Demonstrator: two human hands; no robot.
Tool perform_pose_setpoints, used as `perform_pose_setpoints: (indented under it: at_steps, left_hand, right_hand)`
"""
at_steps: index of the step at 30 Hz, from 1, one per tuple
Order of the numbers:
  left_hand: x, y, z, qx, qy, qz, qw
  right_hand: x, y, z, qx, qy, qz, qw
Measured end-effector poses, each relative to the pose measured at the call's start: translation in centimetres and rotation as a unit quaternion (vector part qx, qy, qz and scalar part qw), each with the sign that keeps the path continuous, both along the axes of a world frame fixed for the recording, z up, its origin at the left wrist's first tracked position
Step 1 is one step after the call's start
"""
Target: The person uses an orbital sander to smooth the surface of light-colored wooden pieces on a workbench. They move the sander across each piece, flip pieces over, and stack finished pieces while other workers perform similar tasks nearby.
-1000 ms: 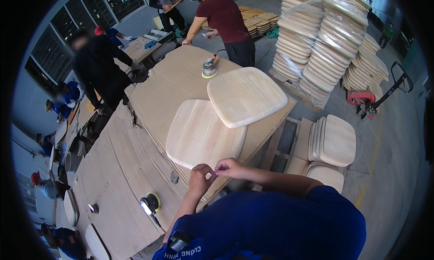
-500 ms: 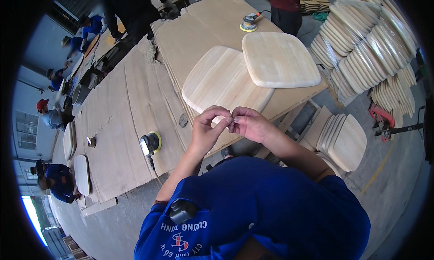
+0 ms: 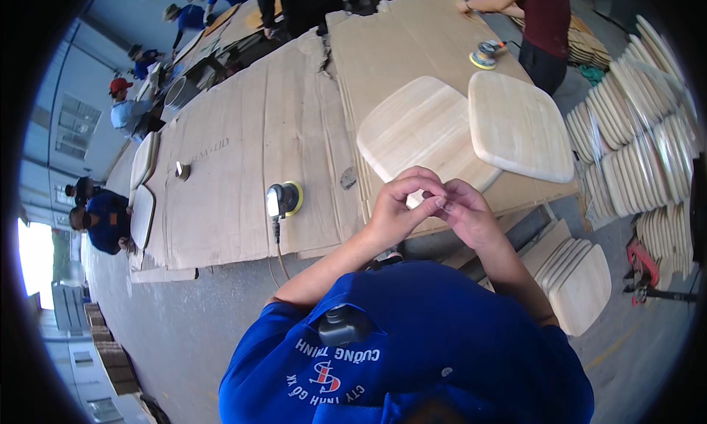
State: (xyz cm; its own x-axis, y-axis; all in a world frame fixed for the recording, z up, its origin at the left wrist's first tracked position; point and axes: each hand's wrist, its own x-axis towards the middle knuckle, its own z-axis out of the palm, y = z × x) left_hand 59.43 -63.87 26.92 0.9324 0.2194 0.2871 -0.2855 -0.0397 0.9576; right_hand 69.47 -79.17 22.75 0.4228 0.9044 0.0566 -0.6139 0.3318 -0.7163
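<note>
My left hand (image 3: 406, 203) and my right hand (image 3: 465, 212) meet fingertip to fingertip above the near edge of the worktable. Both are closed in a pinch, and whatever small thing lies between the fingers is too hidden to name. Just beyond them a pale wooden seat panel (image 3: 416, 129) lies flat on the cardboard. A second wooden panel (image 3: 519, 125) overlaps its right side. To the left of my hands a sander (image 3: 282, 200) with a yellow-rimmed pad rests on the cardboard, its cord hanging over the near edge.
Cardboard (image 3: 243, 181) covers the table. Another sander (image 3: 484, 55) sits at the far right, near a person in a dark red top (image 3: 546, 26). Stacked panels (image 3: 578, 284) stand low on my right, with wrapped stacks (image 3: 633, 129) behind. A small tin (image 3: 183, 171) and several people are at left.
The view has swung left, so the table and panels appear further right. My hands stay together in front of me, with the fingers slightly shifted.
</note>
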Motion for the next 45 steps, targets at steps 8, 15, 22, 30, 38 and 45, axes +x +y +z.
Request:
perform_pose_setpoints:
  at_steps: [8, 15, 22, 30, 38, 45]
  left_hand:
    - [-3.8, 4.6, -7.3, -0.223, 0.106, 0.147, 0.958]
    - [-11.3, 8.6, -11.4, -0.474, 0.189, 0.279, 0.813]
    - [-13.5, 8.7, -9.5, -0.496, 0.152, 0.275, 0.809]
    - [-15.2, 12.3, -10.1, -0.489, 0.137, 0.245, 0.826]
    - [-19.6, 20.9, -10.3, -0.493, 0.143, 0.262, 0.817]
    - [-22.0, 28.2, -13.0, -0.496, 0.093, 0.225, 0.833]
  right_hand:
    - [1.1, -3.7, -8.3, -0.279, -0.145, -0.033, 0.949]
    - [-0.1, -8.4, -14.9, -0.399, -0.060, 0.026, 0.914]
    - [-3.2, -4.9, -13.5, -0.374, -0.031, 0.024, 0.927]
    - [-5.1, 1.2, -9.8, -0.266, 0.013, -0.035, 0.963]
    - [-7.6, 10.2, -4.6, -0.245, 0.157, -0.053, 0.955]
    - [-9.5, 15.8, -6.4, -0.246, 0.058, -0.090, 0.963]
